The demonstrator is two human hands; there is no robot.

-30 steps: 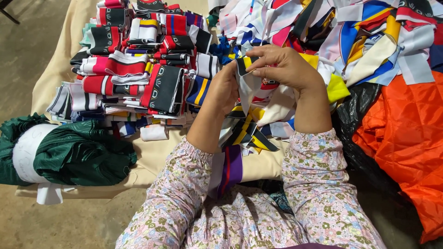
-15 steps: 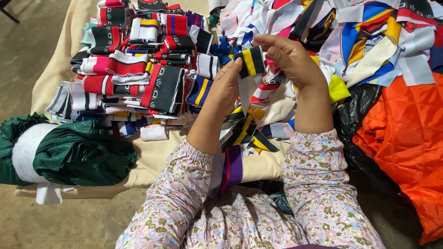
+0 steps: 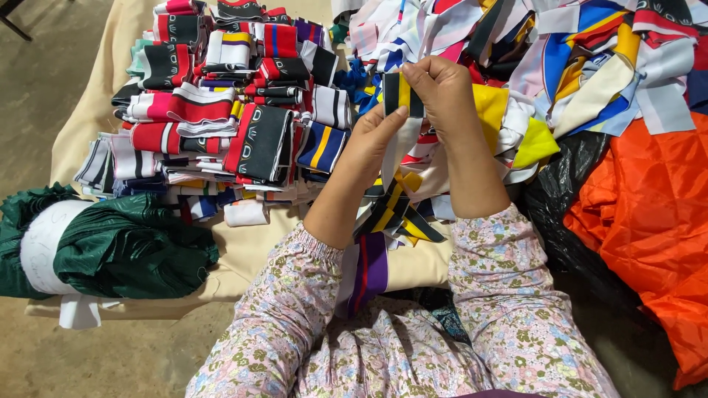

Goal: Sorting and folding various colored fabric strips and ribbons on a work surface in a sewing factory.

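Both my hands are raised in front of me over a heap of cloth strips. My left hand (image 3: 376,140) and my right hand (image 3: 442,92) pinch the same narrow strip of fabric (image 3: 402,96), black with a yellow stripe at the top and white lower down. It hangs between my wrists toward a loose bunch of black, yellow and purple strips (image 3: 387,214) on my lap. Folded strips in red, black, white and blue (image 3: 221,125) lie stacked just left of my left hand. Floral sleeves cover both forearms.
A beige cloth (image 3: 251,250) covers the surface under the stacks. A dark green fabric bundle with a white band (image 3: 110,247) lies at the left. Unsorted coloured strips (image 3: 575,66) pile up at the upper right, with orange fabric (image 3: 649,214) and a black plastic bag (image 3: 568,191) beside them.
Both hands have lifted the strip a little higher and drawn it out, so the black and yellow end now shows upright between the fingers.
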